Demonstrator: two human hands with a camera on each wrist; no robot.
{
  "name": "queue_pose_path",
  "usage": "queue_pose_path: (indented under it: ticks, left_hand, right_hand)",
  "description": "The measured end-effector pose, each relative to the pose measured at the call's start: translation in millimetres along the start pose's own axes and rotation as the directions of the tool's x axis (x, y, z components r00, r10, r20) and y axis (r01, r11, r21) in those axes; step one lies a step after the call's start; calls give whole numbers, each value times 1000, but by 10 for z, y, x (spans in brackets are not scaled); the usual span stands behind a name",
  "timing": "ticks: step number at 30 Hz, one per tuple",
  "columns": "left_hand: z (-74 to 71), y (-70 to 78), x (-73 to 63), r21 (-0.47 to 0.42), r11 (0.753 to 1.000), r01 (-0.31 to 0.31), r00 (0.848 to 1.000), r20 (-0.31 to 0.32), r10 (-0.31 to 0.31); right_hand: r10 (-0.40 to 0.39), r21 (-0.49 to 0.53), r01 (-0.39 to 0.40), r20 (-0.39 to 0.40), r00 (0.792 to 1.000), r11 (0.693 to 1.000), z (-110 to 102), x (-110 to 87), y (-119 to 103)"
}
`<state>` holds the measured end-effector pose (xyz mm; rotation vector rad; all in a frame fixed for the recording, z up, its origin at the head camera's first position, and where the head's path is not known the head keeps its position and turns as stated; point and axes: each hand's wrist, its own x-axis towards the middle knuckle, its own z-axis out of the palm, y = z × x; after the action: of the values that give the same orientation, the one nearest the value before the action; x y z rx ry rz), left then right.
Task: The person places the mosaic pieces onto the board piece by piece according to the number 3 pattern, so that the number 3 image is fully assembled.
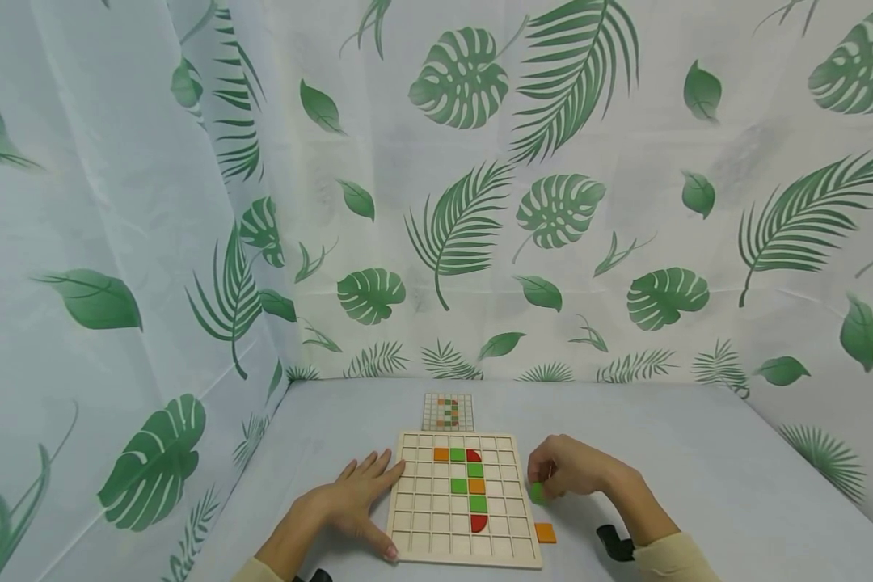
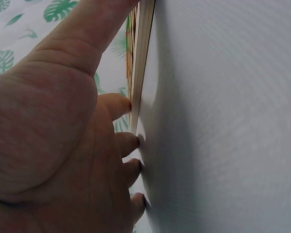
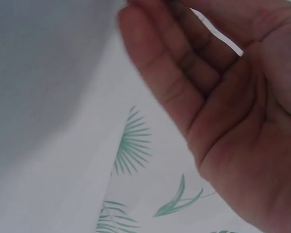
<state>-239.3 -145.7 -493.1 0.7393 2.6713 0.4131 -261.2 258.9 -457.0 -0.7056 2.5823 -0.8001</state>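
A pale wooden grid board (image 1: 429, 521) lies flat on the table. Orange, green and red tiles sit in its cells, among them an orange tile (image 1: 441, 454) and a red rounded tile (image 1: 478, 523). My left hand (image 1: 352, 497) rests along the board's left side with spread fingers, the thumb at the near corner; the left wrist view shows fingertips at the board's edge (image 2: 141, 63). Just beyond the right edge, my right hand (image 1: 578, 467) pinches a green tile (image 1: 537, 491) low over the table. In the right wrist view the curled fingers hide that tile.
A loose orange tile (image 1: 546, 533) lies by the board's right edge, near its front corner. Behind the board is a small card (image 1: 431, 414) printed with a coloured grid pattern. Leaf-print curtains (image 1: 473, 323) stand at the back and sides of the table.
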Motion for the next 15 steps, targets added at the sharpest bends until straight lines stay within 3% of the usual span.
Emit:
queue_pose_path:
  ticks: [5,15]
  left_hand:
    - [0,-2,-5,-2,1000,1,1000,1,-1]
    - [11,-18,1,-3,1000,-1,1000,-3,1]
  right_hand:
    - [-64,43,67,-61,996,997,-34,58,-36]
    - [-121,37,126,-113,986,991,-21,202,-230]
